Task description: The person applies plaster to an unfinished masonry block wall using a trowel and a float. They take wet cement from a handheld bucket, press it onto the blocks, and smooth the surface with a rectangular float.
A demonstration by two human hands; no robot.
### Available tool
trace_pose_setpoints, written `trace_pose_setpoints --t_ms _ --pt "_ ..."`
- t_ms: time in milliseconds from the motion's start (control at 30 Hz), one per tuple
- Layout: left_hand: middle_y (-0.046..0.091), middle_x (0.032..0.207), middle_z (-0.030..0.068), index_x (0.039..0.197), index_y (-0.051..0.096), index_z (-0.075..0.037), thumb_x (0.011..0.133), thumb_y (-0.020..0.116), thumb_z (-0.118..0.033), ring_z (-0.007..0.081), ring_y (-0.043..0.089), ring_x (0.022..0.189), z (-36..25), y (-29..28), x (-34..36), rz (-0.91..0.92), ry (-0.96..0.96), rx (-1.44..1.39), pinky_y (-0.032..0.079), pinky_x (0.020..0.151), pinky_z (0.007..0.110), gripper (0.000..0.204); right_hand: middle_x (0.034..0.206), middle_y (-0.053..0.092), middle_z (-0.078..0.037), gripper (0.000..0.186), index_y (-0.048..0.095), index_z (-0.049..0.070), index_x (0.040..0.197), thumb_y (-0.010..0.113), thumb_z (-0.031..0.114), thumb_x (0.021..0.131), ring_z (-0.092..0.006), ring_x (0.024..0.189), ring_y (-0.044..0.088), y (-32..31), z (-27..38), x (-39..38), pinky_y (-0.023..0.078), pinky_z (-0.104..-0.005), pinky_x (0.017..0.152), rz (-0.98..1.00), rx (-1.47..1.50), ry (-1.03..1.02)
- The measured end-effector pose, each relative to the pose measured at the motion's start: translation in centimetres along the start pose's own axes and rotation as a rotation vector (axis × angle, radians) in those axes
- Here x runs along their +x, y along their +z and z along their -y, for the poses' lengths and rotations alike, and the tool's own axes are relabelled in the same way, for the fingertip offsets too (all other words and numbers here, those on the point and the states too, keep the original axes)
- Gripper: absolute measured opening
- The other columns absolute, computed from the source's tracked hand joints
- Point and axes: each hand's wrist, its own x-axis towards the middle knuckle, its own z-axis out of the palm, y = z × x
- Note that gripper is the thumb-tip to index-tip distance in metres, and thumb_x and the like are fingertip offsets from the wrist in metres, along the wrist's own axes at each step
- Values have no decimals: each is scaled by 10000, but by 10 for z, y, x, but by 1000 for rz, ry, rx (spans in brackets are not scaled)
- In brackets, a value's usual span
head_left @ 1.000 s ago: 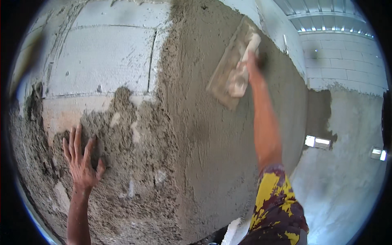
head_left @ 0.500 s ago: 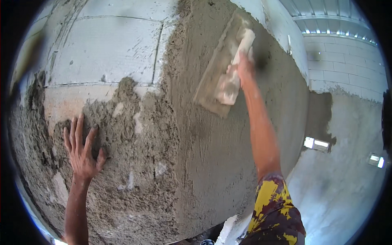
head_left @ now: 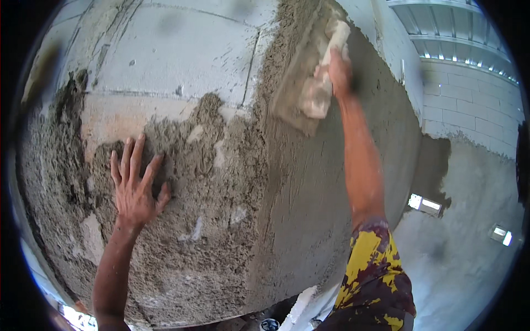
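Note:
My left hand (head_left: 137, 194) lies with spread fingers against rough grey mortar (head_left: 204, 259) on the left face of a wall corner. Its fingertips reach just under a bare reddish patch (head_left: 113, 117). In my right hand (head_left: 339, 71) is the pale handle of a long rectangular plastering float (head_left: 292, 102), somewhat blurred. The float lies tilted, flat against the smoother wet plaster (head_left: 326, 182) on the right face, its left edge close to the corner. My fingers wrap round the handle; the float hides the plaster behind it.
Pale bare blocks (head_left: 176, 55) show above the rough mortar. Right of the corner, a plastered wall (head_left: 469, 193) carries small bright openings (head_left: 425, 204) under a metal roof (head_left: 458, 25). Low down are a bucket (head_left: 269, 324) and a white-edged piece (head_left: 301, 306).
The float has slid up and left along the plaster, nearer the corner. My left hand stays on the same patch of mortar while the whole view has shifted.

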Motion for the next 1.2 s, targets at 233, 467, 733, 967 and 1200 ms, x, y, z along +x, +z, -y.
trace_pose_setpoints --t_ms 233,467,733,967,1200 --pt "239 1456 135 1215 509 -164 813 501 -366 328 176 1361 -13 13 11 -47 64 -72 63 1097 531 450 777 589 -187 458 438 -66 1135 493 313 885 -291 569 605 -33 1 99 518 -417 533 -59 -392 -308" --pt "222 1463 127 1200 514 -147 782 541 -300 327 167 1362 6 5 4 -22 36 -18 70 1104 523 446 1097 541 -203 570 294 8 1361 446 326 913 -270 645 626 -8 -33 -127 521 -373 531 -277 -16 141" --pt "238 1456 145 1216 473 -139 795 494 -286 340 191 1354 -15 10 10 -50 74 -79 101 1095 526 447 1131 551 -231 622 435 -69 1216 508 420 838 -323 956 584 -88 -14 151 486 -415 780 28 -751 -400" --pt "234 1463 124 1253 437 -154 842 451 -337 325 186 1359 -6 19 2 -21 73 6 96 1103 512 450 1072 538 -213 571 282 -18 1359 439 269 891 -273 658 613 -55 -35 -70 512 -404 568 -351 -27 299" --pt "224 1462 142 1245 442 -135 766 509 -270 335 179 1358 -10 17 4 -20 62 8 94 1102 522 503 1050 537 -176 482 288 28 1332 399 262 926 -256 745 606 -71 -61 -92 523 -366 620 -365 18 188"
